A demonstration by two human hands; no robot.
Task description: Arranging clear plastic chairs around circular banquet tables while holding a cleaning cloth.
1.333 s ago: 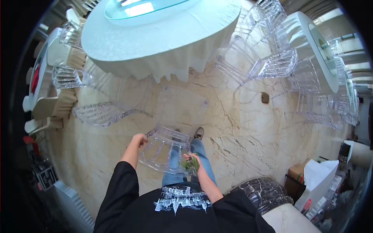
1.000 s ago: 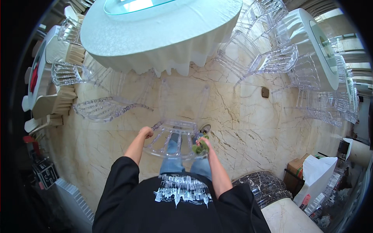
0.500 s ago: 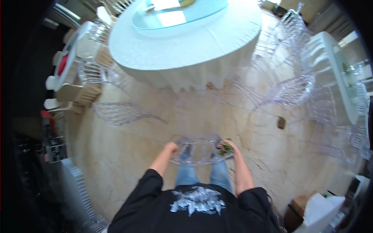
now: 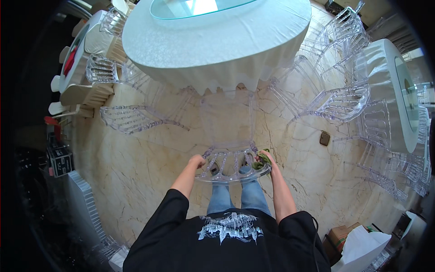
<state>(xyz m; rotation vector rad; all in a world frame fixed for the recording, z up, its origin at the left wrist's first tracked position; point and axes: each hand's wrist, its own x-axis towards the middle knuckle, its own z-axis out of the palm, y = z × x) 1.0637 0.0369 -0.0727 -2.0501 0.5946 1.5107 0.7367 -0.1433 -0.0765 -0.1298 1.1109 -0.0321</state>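
A clear plastic chair [image 4: 229, 119] stands in front of me, its seat pointing at the round table [image 4: 213, 50] and its slatted back toward my legs. My left hand [image 4: 197, 161] is closed around the left side of the chair back. At the right side of the back, my right hand [image 4: 267, 162] is closed on a crumpled green and pinkish cloth [image 4: 260, 160]. That hand also rests against the chair frame; whether it grips the frame too is hard to see. The chair's front edge reaches the hem of the white tablecloth.
More clear chairs stand to the left [image 4: 136, 120] and right [image 4: 335, 105]. Other covered tables are at the far left [image 4: 97, 43] and right [image 4: 378, 59]. A small brown object [image 4: 325, 138] lies on the marble floor. A cardboard box [image 4: 340, 235] sits at lower right.
The whole view has shifted, with table, chair and hands all higher in the picture, and it is sharper. Both hands stay on the chair back, the cloth still in the right.
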